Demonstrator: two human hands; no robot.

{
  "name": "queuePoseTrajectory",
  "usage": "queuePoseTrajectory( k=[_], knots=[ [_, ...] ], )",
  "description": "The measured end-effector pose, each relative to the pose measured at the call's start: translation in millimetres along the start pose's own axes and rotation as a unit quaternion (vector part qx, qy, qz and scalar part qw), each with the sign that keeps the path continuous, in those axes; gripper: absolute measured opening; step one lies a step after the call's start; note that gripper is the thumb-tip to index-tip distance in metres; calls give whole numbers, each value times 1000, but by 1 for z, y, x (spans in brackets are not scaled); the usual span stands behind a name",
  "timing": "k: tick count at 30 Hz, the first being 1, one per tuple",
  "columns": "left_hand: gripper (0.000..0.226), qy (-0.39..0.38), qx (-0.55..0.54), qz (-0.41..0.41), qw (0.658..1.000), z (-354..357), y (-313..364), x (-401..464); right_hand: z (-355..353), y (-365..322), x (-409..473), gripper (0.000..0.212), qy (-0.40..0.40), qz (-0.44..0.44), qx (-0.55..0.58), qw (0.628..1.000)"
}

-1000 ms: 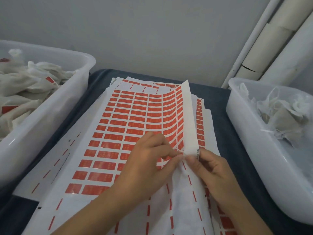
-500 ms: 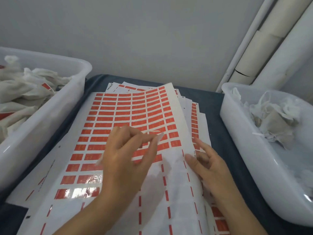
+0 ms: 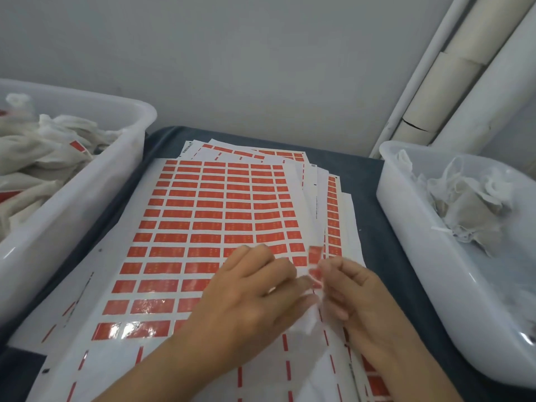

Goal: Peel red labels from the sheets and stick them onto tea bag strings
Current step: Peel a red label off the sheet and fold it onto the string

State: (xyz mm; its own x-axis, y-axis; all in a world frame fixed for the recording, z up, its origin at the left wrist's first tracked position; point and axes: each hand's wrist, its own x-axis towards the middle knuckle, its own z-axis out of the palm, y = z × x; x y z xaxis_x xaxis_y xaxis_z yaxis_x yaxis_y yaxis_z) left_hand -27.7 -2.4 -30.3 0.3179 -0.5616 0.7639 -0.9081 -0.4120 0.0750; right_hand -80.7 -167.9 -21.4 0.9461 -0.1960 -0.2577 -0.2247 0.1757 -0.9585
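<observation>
Both forearms reach in from the near edge. Left hand [image 3: 249,291] lies palm down on the top label sheet [image 3: 208,227], fingers angled toward the right, tips meeting the other hand. Right hand [image 3: 352,288], fingers curled, pinches a peeled red label [image 3: 315,264] at the sheet's right edge. Whether the left fingers also grip it, cannot tell; motion blur there. The label stands between the two sets of fingertips, long axis running away from the person, roughly upright. The sheet tops a fanned stack on the dark counter [image 3: 368,181]. Left bin [image 3: 87,181] holds tagged tea bags; right bin [image 3: 406,216] holds loose ones.
</observation>
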Motion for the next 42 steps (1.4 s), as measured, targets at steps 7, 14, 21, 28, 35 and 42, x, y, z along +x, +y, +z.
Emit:
queuePoseTrajectory(
  k=[7, 14, 21, 28, 35, 42],
  knots=[
    [30, -44, -28, -64, 997, 2, 2, 2, 9, -3, -4, 55, 53, -194, -135, 970],
    [26, -74, -37, -59, 995, 3, 4, -1, 11, 3, -7, 58, -4, -202, -156, 967],
    [7, -133, -153, -130, 971, -1, 8, 4, 8, 1, -6, 53, 50, -252, -173, 951],
    [12, -123, -261, -282, 915, -3, 2, 11, 4, 2, -3, 57, 82, -255, -221, 938],
    [15, -69, -395, -431, 809, -4, -8, 12, 2, -10, -8, 18, 155, -214, -154, 952],
    [21, -74, -393, -418, 816, -5, -3, 12, 16, -1, -9, 17, 11, -129, -114, 985]
  ],
)
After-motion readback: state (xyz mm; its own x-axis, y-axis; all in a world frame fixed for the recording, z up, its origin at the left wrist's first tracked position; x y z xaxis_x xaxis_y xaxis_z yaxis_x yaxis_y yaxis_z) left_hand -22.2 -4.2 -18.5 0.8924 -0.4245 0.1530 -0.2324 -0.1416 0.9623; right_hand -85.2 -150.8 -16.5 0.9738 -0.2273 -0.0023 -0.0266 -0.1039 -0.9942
